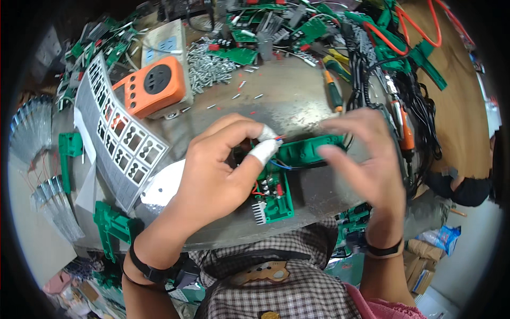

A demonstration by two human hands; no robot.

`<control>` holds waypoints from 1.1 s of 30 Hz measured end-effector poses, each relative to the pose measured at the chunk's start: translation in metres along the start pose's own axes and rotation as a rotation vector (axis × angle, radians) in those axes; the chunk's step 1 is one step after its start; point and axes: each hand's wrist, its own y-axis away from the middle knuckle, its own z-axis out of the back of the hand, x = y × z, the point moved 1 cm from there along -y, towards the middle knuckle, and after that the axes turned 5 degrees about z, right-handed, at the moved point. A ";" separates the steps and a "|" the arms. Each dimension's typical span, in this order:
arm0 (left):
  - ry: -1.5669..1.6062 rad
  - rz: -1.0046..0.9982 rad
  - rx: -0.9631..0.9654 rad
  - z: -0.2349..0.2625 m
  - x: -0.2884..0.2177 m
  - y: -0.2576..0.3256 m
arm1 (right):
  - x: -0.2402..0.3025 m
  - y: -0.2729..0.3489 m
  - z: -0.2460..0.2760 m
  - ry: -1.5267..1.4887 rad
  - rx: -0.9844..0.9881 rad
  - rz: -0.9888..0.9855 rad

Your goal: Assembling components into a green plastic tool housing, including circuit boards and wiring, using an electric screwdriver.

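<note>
My left hand (215,165), with white wraps on thumb and index fingertip, pinches thin red and blue wires (280,139). Just below lies a green plastic casing with a circuit board (274,192) inside, and a finned metal heat sink (258,212) at its left edge. Behind the wires sits a long, hollow green casing part (305,151); part of it is hidden by my hands. At its right end is my right hand (369,159), slightly blurred, thumb and fingers spread apart with nothing visible between them.
An orange meter with a socket (156,85) stands left, beside a printed label sheet (119,135). Small metal pins (210,66) are heaped behind. A screwdriver (333,91), black cables (362,69) and an orange-handled tool (406,130) lie right. Green casings (112,226) rest front left.
</note>
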 end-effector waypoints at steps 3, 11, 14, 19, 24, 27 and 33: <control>0.007 0.073 0.066 -0.001 -0.008 -0.005 | -0.023 0.029 0.050 0.180 0.278 -0.134; -0.197 -0.245 0.217 0.019 -0.006 -0.003 | -0.053 0.013 0.041 0.208 0.116 -0.108; -0.180 -0.245 0.251 0.021 -0.008 -0.002 | -0.040 -0.016 0.013 0.221 0.139 -0.189; 0.079 0.320 0.237 0.026 -0.017 0.002 | -0.002 -0.042 0.008 0.104 0.202 0.227; 0.373 0.587 0.415 0.025 -0.012 -0.009 | 0.018 -0.038 -0.015 0.222 0.177 0.633; -0.181 -0.008 0.133 0.017 -0.014 0.001 | 0.022 -0.031 -0.029 -0.336 0.329 -0.057; -0.581 -0.367 0.134 0.015 -0.014 0.011 | 0.023 -0.017 -0.023 -0.675 0.609 -0.445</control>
